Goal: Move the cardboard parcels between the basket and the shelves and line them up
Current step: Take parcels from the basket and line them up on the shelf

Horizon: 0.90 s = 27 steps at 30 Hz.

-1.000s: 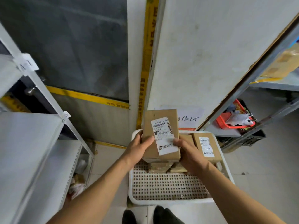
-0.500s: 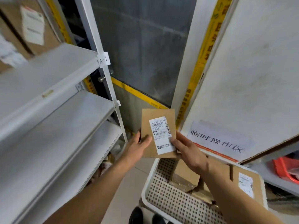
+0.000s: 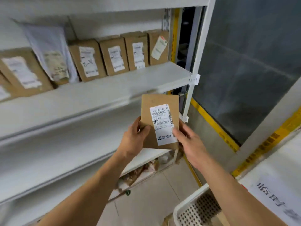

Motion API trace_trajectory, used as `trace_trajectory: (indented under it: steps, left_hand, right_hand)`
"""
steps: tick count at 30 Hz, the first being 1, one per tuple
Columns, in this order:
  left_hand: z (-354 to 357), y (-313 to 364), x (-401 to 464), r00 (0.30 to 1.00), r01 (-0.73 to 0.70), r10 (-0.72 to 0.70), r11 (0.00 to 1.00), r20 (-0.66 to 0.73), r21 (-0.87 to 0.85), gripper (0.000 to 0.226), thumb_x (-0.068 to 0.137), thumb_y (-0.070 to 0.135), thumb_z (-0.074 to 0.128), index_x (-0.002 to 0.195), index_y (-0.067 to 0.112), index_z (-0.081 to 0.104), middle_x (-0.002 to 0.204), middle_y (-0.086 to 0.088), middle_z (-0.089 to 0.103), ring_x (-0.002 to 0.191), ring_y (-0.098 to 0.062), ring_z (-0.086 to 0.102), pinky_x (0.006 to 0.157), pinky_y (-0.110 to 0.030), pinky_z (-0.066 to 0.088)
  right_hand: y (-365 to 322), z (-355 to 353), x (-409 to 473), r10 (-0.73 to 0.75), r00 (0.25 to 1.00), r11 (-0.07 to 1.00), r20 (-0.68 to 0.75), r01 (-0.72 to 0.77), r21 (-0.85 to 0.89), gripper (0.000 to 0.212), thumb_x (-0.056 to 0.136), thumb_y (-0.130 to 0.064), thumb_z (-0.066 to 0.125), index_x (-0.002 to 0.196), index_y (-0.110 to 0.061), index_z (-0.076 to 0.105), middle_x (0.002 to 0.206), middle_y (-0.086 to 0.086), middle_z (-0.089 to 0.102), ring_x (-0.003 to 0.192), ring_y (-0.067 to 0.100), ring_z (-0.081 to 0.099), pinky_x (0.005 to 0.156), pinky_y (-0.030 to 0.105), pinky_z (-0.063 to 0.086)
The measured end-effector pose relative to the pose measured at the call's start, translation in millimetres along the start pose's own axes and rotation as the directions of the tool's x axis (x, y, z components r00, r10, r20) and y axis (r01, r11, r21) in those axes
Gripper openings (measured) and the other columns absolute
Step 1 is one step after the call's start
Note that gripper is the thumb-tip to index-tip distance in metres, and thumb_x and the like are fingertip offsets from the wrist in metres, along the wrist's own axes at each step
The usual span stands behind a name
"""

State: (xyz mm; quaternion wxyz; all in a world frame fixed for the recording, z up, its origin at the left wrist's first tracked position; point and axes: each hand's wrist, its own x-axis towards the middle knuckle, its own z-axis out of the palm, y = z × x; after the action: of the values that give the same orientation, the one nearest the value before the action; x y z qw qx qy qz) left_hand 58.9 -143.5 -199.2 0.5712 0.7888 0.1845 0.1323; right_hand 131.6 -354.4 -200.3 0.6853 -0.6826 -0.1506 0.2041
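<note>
A flat cardboard parcel point(image 3: 158, 121) stands upright in mid-air in front of the white shelves point(image 3: 101, 93), its face turned to the camera and a white shipping label point(image 3: 162, 124) with barcodes stuck on its right half. Both hands are clamped on it: the left hand point(image 3: 134, 139) grips the lower left edge with the thumb across the front, and the right hand point(image 3: 189, 141) pinches the lower right edge, thumb on the label. The parcel hangs at the height of the gap below the shelf board that carries a small tag point(image 3: 194, 79) on its right post

On that board a row of cardboard parcels point(image 3: 114, 54) stands upright, leaning back against the rear, side by side with labels facing out; a pale plastic mailer bag point(image 3: 48, 51) leans among them to the left. The boards below show nothing in the parts in view, while the lowest level holds crumpled packaging point(image 3: 143, 170)

At the lower right, a corner of the white perforated basket point(image 3: 195, 207) shows above the tiled floor, beside a paper sign point(image 3: 276, 198) with printed characters
</note>
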Motion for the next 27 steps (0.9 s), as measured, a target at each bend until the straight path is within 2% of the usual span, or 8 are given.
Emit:
trace_trajectory:
  steps: [2, 4, 8, 13, 15, 19, 24, 27]
  left_hand:
    - [-39, 3, -8, 0.997, -0.023, 0.019, 0.999, -0.071, -0.049, 0.053, 0.089, 0.052, 0.062, 0.140, 0.038, 0.055, 0.120, 0.013, 0.073, 0.113, -0.016, 0.069, 0.101, -0.052, 0.055]
    - [-78, 5, -16, 0.989, -0.070, 0.060, 0.995, -0.137, -0.068, 0.056, 0.088, 0.051, 0.064, 0.142, 0.038, 0.055, 0.127, 0.008, 0.071, 0.118, -0.017, 0.067, 0.104, -0.055, 0.053]
    - [-156, 13, -36, 0.958, -0.179, 0.152, 0.979, -0.241, -0.094, 0.049, 0.095, 0.046, 0.064, 0.143, 0.042, 0.057, 0.127, 0.004, 0.073, 0.120, -0.024, 0.068, 0.104, -0.059, 0.053]
    - [-248, 10, -60, 0.915, -0.270, 0.234, 0.961, -0.330, -0.066, 0.045, 0.109, 0.022, 0.055, 0.152, 0.034, 0.051, 0.135, 0.004, 0.070, 0.125, -0.020, 0.066, 0.098, -0.041, 0.059]
    - [-282, 4, -69, 0.895, -0.279, 0.234, 0.958, -0.379, -0.066, 0.047, 0.110, 0.020, 0.054, 0.154, 0.033, 0.049, 0.136, 0.005, 0.069, 0.125, -0.018, 0.066, 0.098, -0.039, 0.060]
    - [-344, -11, -84, 0.862, -0.269, 0.207, 0.961, -0.463, -0.070, 0.046, 0.109, 0.021, 0.054, 0.154, 0.035, 0.050, 0.137, 0.002, 0.068, 0.126, -0.021, 0.066, 0.097, -0.049, 0.061]
    - [-408, -31, -102, 0.804, -0.245, 0.168, 0.968, -0.570, -0.060, 0.050, 0.109, 0.022, 0.054, 0.156, 0.038, 0.046, 0.138, 0.006, 0.066, 0.129, -0.017, 0.064, 0.099, -0.044, 0.060]
    - [-442, -42, -115, 0.764, -0.228, 0.142, 0.972, -0.629, -0.058, 0.052, 0.109, 0.022, 0.054, 0.157, 0.038, 0.044, 0.143, 0.008, 0.064, 0.132, -0.017, 0.061, 0.101, -0.046, 0.058]
  right_hand:
    - [-21, 32, 3, -0.064, 0.995, 0.997, 0.074, 0.066, -0.025, 0.054, 0.106, -0.034, 0.063, 0.156, -0.043, 0.046, 0.142, -0.026, 0.063, 0.131, -0.002, 0.060, 0.115, 0.030, 0.048]
    - [-41, 64, 6, -0.127, 0.979, 0.990, 0.157, 0.136, -0.045, 0.054, 0.108, -0.032, 0.058, 0.158, -0.043, 0.042, 0.142, -0.030, 0.061, 0.130, -0.009, 0.057, 0.110, 0.018, 0.047]
    - [-71, 133, 15, -0.202, 0.941, 0.972, 0.271, 0.226, -0.060, 0.057, 0.109, -0.031, 0.057, 0.161, -0.039, 0.037, 0.149, -0.025, 0.058, 0.137, -0.004, 0.053, 0.117, 0.025, 0.041]
    - [-97, 222, 27, -0.250, 0.874, 0.948, 0.416, 0.309, -0.079, 0.059, 0.109, -0.029, 0.057, 0.162, -0.041, 0.034, 0.147, -0.025, 0.060, 0.137, -0.003, 0.054, 0.119, 0.029, 0.040]
    - [-102, 259, 34, -0.253, 0.847, 0.937, 0.468, 0.336, -0.100, 0.061, 0.109, -0.027, 0.058, 0.162, -0.042, 0.034, 0.147, -0.025, 0.060, 0.137, -0.001, 0.055, 0.122, 0.035, 0.039]
    - [-109, 331, 47, -0.254, 0.808, 0.920, 0.531, 0.372, -0.126, 0.062, 0.107, -0.022, 0.061, 0.161, -0.039, 0.037, 0.146, -0.023, 0.061, 0.135, 0.003, 0.058, 0.121, 0.044, 0.043]
    - [-110, 415, 56, -0.266, 0.756, 0.909, 0.598, 0.403, -0.105, 0.062, 0.106, -0.017, 0.062, 0.161, -0.034, 0.039, 0.145, -0.018, 0.063, 0.132, 0.006, 0.062, 0.119, 0.043, 0.046]
    - [-108, 465, 61, -0.274, 0.719, 0.906, 0.638, 0.416, -0.081, 0.062, 0.105, -0.014, 0.062, 0.161, -0.033, 0.040, 0.143, -0.017, 0.065, 0.128, 0.008, 0.065, 0.116, 0.042, 0.049]
